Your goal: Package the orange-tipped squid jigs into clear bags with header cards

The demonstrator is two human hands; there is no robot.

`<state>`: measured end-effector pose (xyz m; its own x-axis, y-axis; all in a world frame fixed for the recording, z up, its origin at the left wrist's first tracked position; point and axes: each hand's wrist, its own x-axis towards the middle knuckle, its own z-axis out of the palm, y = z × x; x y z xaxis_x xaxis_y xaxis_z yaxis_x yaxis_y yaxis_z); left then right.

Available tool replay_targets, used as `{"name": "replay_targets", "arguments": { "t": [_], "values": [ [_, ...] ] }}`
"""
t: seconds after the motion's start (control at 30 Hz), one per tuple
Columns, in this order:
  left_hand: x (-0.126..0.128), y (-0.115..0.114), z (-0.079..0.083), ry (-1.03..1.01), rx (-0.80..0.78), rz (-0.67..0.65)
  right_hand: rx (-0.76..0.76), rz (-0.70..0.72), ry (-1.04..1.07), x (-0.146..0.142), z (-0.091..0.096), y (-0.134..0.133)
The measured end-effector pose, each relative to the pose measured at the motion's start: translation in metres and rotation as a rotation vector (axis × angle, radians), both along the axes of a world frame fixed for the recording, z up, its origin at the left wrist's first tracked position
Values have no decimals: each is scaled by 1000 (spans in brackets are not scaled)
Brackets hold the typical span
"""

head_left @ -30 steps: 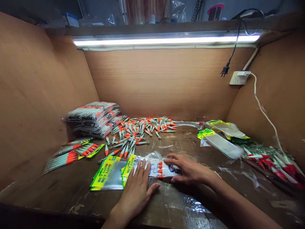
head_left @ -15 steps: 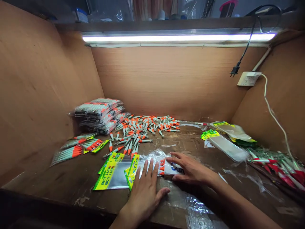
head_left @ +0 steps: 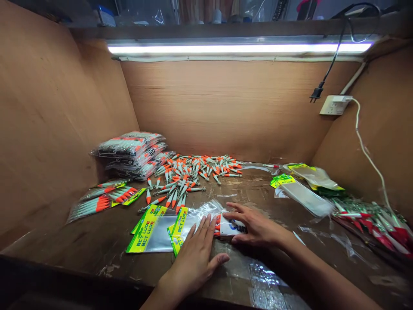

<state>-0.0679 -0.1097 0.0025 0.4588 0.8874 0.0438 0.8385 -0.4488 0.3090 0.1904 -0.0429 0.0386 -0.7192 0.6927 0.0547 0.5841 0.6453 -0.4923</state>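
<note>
My left hand (head_left: 195, 254) lies flat with fingers stretched out, pressing on a clear plastic bag with a yellow-green "BCT LURE" header (head_left: 180, 224). My right hand (head_left: 254, 226) rests on a white card with blue lettering (head_left: 230, 227) that sticks out of the bag's right end, its fingers curled over the card. Orange tips of lures (head_left: 218, 224) show between the two hands. More empty bags with the same header (head_left: 146, 234) lie just left of my left hand.
A heap of loose orange-and-white lures (head_left: 193, 172) fills the back middle of the wooden bench. Stacked filled packs (head_left: 130, 153) and flat filled packs (head_left: 103, 198) lie at the left. Empty bags (head_left: 303, 193) and red-tipped lures (head_left: 371, 219) sit at the right. A wall socket (head_left: 334, 104) hangs on the right panel.
My left hand has slid right along the bag, covering the blue lettering that showed before. My right hand has hardly moved. The camera has shifted slightly.
</note>
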Motion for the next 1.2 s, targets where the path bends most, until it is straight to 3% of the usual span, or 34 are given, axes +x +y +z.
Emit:
{"name": "replay_targets", "arguments": {
  "t": [0.2,0.37,0.6,0.7,0.83,0.97,1.03,1.2],
  "values": [
    [-14,24,22,-24,-41,3,14,13,42,4,3,1],
    [11,53,33,-23,26,-155,98,88,162,1,12,-5],
    [42,70,41,-69,248,-162,294,96,310,2,12,-1],
    [45,75,53,-115,288,-160,406,22,399,2,17,-3],
    [40,93,78,-339,211,-131,529,-206,559,4,26,-6],
    [23,115,96,-758,55,-145,553,-371,659,5,25,-3],
    [17,122,98,-911,54,-181,529,-390,662,3,21,0],
    [10,125,89,-1026,177,-143,477,-396,641,0,13,4]
  ]
}}
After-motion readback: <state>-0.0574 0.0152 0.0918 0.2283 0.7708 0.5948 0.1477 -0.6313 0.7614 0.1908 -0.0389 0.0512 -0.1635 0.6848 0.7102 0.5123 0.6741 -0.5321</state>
